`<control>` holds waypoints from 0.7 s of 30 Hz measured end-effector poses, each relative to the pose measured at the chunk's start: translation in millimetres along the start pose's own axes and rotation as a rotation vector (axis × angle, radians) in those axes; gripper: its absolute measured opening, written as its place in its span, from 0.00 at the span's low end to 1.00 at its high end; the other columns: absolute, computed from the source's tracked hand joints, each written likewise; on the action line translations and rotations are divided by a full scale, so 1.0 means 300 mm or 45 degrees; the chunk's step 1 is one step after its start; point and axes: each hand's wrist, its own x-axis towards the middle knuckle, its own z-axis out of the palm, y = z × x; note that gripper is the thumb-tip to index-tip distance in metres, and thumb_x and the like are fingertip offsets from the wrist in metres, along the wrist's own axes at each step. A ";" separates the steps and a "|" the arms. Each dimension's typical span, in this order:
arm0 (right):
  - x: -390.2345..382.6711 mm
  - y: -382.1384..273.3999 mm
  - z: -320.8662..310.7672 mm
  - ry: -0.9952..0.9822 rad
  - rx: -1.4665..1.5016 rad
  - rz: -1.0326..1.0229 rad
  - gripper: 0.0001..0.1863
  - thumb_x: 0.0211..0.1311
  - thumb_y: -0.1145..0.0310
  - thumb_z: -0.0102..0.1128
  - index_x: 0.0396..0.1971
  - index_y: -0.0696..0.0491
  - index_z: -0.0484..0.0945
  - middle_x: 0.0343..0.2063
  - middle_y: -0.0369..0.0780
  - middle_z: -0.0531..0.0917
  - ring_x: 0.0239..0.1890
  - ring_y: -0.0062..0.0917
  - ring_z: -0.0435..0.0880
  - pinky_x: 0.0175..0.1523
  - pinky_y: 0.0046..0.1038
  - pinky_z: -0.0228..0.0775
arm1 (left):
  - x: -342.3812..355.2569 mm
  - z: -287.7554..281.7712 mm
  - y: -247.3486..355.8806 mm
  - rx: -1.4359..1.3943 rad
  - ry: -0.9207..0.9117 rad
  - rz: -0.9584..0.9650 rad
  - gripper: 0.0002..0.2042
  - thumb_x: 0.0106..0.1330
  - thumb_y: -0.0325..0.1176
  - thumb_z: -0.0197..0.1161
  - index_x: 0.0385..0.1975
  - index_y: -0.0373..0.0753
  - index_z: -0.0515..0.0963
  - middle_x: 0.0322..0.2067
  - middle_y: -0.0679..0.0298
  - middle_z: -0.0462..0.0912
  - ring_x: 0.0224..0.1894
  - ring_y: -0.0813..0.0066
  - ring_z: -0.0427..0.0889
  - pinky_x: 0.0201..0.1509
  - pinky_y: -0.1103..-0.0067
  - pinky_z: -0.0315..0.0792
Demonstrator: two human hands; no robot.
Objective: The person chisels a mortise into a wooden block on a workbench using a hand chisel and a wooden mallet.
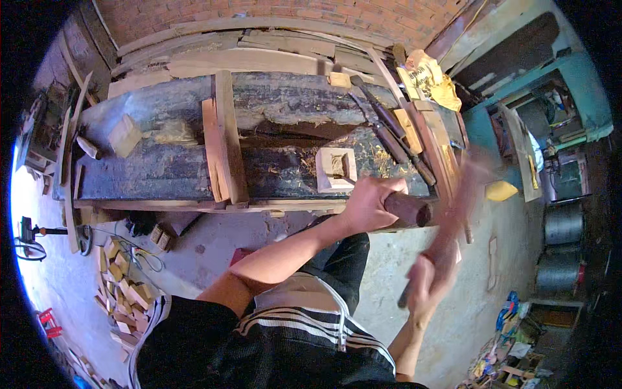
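On the near side of the long dark bench [155,181] sits a pale wooden block [336,166] with a square hole sunk in its top. The person's left hand [368,206] is just beside its near right corner; I can't tell if they touch. The left fingers are curled tight around a thick, dark, round handle [408,209], and its fat end pokes out to the right. The other end is hidden from me. Off to the right, past the edge of the bench, the right hand [424,282] has its fingers wrapped around a brown wooden mallet [453,220], which leans up and away and looks blurry. Curly bits of wood [382,152] lie by the block. Just behind them, long tools with dark handles [391,133] lie side by side on a slant. To the left of the block, two rough bars [223,139] lie across the bench, and farther left is a chunky piece of wood [125,136]. A crumpled yellow bag [437,84] is at the far right corner. Long boards [194,61] lie behind the bench, below a red brick wall [272,16]. Down on the floor at the left, I see a heap of small wood pieces [123,279].
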 end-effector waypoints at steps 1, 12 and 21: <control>0.008 -0.019 0.015 -0.114 -0.224 0.061 0.32 0.54 0.65 0.67 0.56 0.66 0.68 0.32 0.49 0.80 0.22 0.29 0.77 0.32 0.26 0.72 | 0.001 0.004 0.002 0.051 0.048 0.040 0.16 0.40 0.27 0.74 0.28 0.37 0.75 0.22 0.60 0.75 0.24 0.67 0.77 0.30 0.76 0.69; -0.005 -0.031 0.020 -0.205 -0.182 0.142 0.25 0.55 0.64 0.66 0.46 0.64 0.68 0.25 0.40 0.79 0.24 0.26 0.78 0.34 0.27 0.71 | 0.018 0.014 0.008 0.033 0.153 -0.007 0.09 0.47 0.31 0.69 0.24 0.40 0.75 0.17 0.57 0.76 0.20 0.57 0.79 0.23 0.69 0.68; -0.034 -0.029 0.027 -0.043 0.311 0.265 0.20 0.60 0.67 0.64 0.47 0.60 0.68 0.23 0.36 0.75 0.17 0.16 0.73 0.22 0.21 0.65 | 0.187 -0.185 0.018 -0.368 0.592 -0.382 0.13 0.60 0.43 0.72 0.28 0.39 0.81 0.16 0.73 0.75 0.17 0.87 0.70 0.21 0.83 0.62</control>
